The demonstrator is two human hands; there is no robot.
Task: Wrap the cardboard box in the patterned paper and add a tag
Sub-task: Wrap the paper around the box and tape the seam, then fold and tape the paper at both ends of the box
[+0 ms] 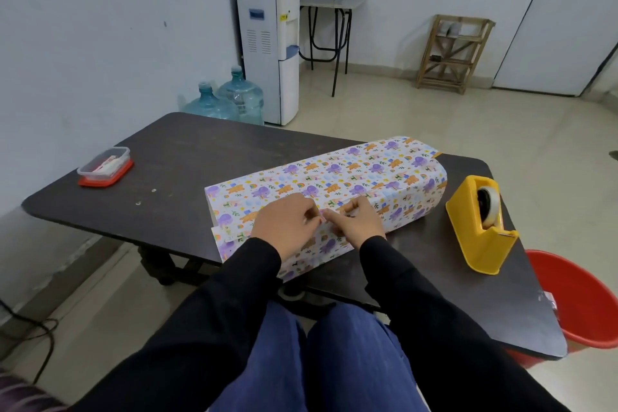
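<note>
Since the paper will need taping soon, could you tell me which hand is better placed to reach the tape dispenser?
Probably the right hand: the tape dispenser stands on its side, while the left hand can hold the patterned paper.

The patterned paper, white with purple elephants, orange bears and rainbows, is folded over a long cardboard box lying slantwise on the dark table. Only a brown sliver of the box shows, at the far right end. The paper bulges loosely along the right side, and its near flap lies flat, overhanging the table's front edge.
</note>
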